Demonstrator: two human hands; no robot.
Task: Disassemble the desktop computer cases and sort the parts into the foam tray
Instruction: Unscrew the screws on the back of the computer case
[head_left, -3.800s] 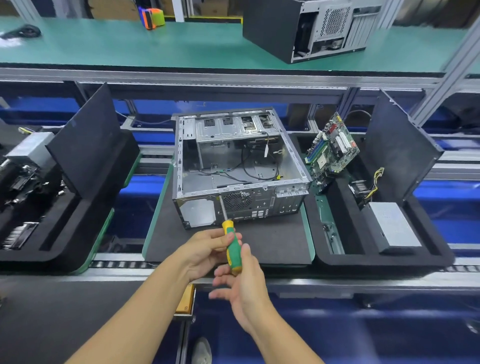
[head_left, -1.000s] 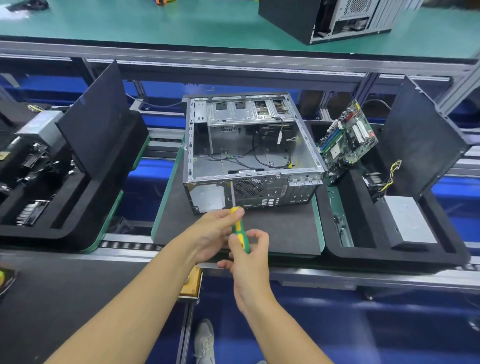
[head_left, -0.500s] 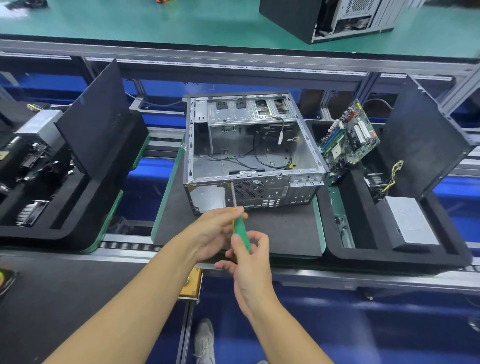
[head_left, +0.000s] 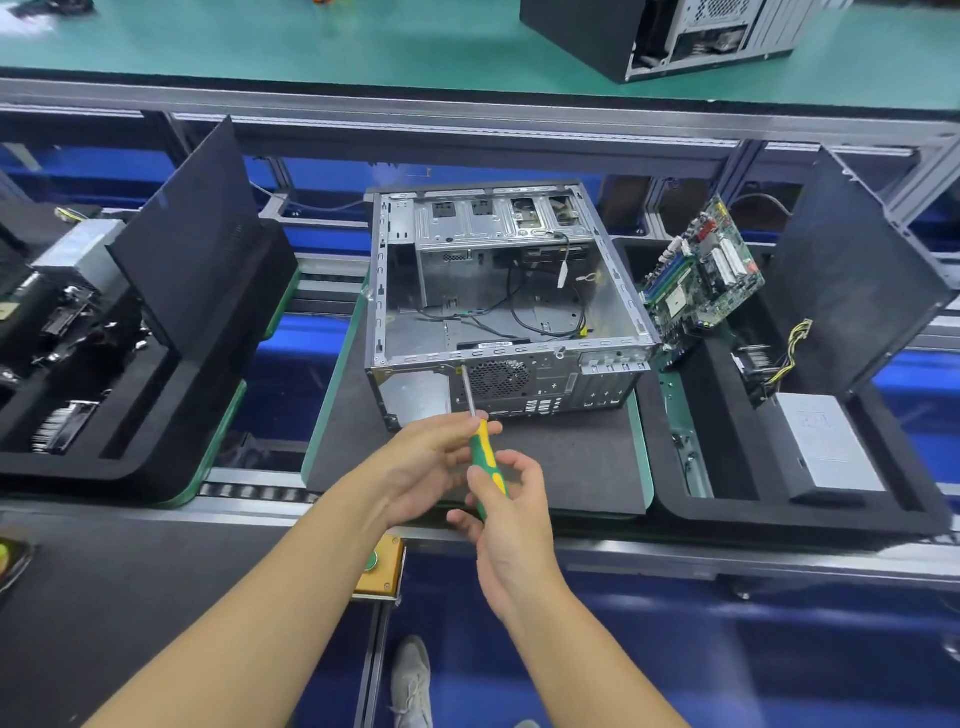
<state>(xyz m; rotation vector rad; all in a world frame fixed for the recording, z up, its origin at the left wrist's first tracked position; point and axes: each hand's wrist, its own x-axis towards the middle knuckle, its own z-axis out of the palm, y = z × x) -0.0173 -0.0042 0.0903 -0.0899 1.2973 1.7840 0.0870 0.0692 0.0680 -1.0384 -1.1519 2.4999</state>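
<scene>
The screwdriver (head_left: 485, 457) is gripped round its handle by the right hand (head_left: 511, 525) and pinched at the neck by the left hand (head_left: 426, 467). Its tip is set on the rear panel of the computer case (head_left: 498, 322), which is parked on the mat (head_left: 571, 467) beside the foam tray (head_left: 727, 509). Looks like a rear screw is being backed out, so the shaft is best kept square and pressed in, or the head gets chewed. Since half a second ago the handle's yellow stripe is turned into view and the case is unmoved.

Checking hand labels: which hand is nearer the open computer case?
Left. The left hand holds the screwdriver at the handle's top, just short of the case rear panel; the right hand grips the handle lower, farther back.
</scene>
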